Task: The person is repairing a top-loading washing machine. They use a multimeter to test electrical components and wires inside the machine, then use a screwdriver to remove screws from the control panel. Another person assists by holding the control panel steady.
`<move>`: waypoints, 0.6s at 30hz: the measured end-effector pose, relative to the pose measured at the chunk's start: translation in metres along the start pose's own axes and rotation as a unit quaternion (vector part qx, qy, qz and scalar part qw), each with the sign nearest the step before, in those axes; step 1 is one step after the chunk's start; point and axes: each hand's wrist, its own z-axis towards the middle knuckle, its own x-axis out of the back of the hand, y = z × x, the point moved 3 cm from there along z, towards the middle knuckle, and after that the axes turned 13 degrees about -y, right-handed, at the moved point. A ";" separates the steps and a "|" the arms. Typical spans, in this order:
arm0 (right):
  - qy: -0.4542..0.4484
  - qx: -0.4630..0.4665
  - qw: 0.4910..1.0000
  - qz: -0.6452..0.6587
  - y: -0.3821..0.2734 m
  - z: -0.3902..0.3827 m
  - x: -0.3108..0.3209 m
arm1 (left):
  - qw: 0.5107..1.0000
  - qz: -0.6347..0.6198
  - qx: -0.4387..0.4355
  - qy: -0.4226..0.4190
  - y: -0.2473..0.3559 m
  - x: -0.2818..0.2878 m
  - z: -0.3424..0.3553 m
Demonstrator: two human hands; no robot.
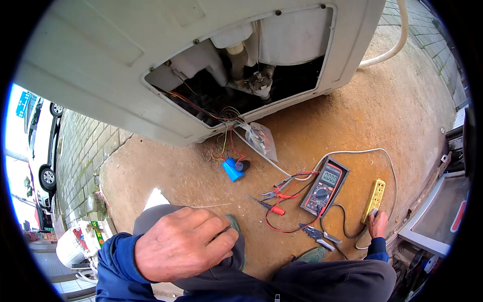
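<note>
My left hand [187, 245] rests above my left knee with its fingers curled; their inner side is hidden. At the right, my right hand [379, 224] is closed around a small pale grey piece that looks like a plug [373, 213], against the near end of a yellow power strip [375, 195]. Left of the strip lies a multimeter [324, 189], its display lit. Red and black test leads [276, 210] and red-handled pliers [275, 194] are beside it. Blue-and-black wire strippers or pliers [314, 233] lie near my right shoe.
A large white appliance [121, 65] stands ahead, its panel opening exposing a drain valve [260, 83] and hoses. Loose wires lead out to a blue cylindrical part [232, 170] and a clear plastic bag [262, 140]. A pale cord [388, 157] loops around the strip.
</note>
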 end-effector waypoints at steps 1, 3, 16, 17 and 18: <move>0.003 0.007 1.000 0.005 0.001 -0.001 0.000 | 1.000 -0.011 -0.010 -0.002 -0.001 0.004 0.000; -0.009 -0.005 1.000 -0.006 0.001 0.000 0.001 | 0.999 -0.020 -0.034 -0.028 -0.007 0.017 0.001; -0.209 -0.129 0.963 0.111 -0.009 0.012 0.021 | 0.677 0.422 0.043 0.601 -0.009 0.382 -0.028; -0.193 -0.116 0.973 0.048 -0.013 0.011 0.025 | 0.659 0.390 0.083 0.637 -0.013 0.400 -0.025; -0.175 -0.102 0.979 0.037 -0.015 0.011 0.032 | 0.675 0.373 0.098 0.629 -0.020 0.427 -0.014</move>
